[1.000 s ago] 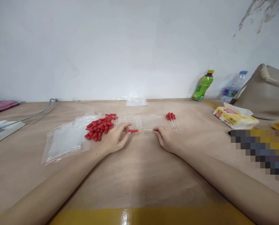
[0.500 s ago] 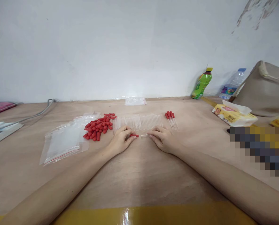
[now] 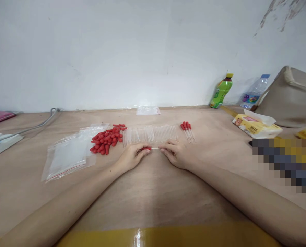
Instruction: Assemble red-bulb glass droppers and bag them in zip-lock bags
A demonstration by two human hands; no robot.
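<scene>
Between thumb and fingers, my left hand (image 3: 132, 156) grips a red rubber dropper bulb (image 3: 146, 148), its mouth facing right. My right hand (image 3: 175, 154) pinches a thin clear glass dropper tube (image 3: 155, 148), whose left end meets the bulb's mouth. How deep the tube sits in the bulb I cannot tell. A row of clear tubes (image 3: 153, 133) lies just beyond both hands. Left of the row is a pile of red bulbs (image 3: 107, 138). Several droppers with red bulbs fitted (image 3: 187, 128) lie together to the right.
Clear zip bags (image 3: 68, 156) lie at the left, near a grey cable (image 3: 43, 122). Another bag (image 3: 148, 111) is by the wall. On the right stand a green bottle (image 3: 221, 92), a clear bottle (image 3: 254, 92), a tissue pack (image 3: 257, 126) and a beige bag (image 3: 288, 99).
The tube and the bulb have come together; a gap showed between them before. My right hand has shifted slightly left, and the view has moved a little.
</scene>
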